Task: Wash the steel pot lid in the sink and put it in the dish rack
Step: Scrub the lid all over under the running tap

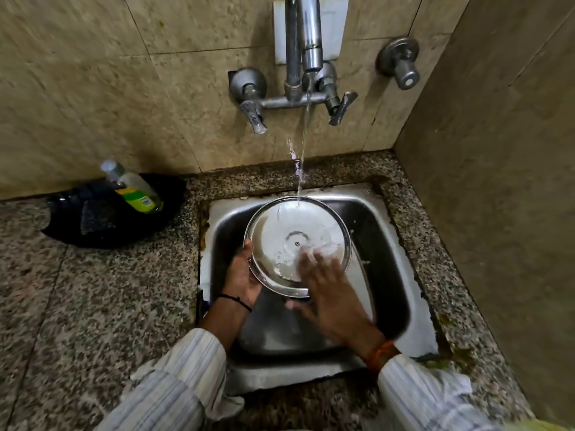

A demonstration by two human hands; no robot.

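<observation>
Steel pot lid (291, 231) under running water, left hand (241, 276) gripping its rim, right hand (326, 286) open on it.

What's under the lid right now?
The left hand holds the lid over the sink basin. The lid hides the basin floor and drain.

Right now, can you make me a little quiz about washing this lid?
1. True or false: water from the tap is landing on the steel lid.
2. Which hand grips the lid's rim? A) left hand B) right hand
3. The soap bottle lies to the ____ of the sink.

Key: 1 true; 2 A; 3 left.
</observation>
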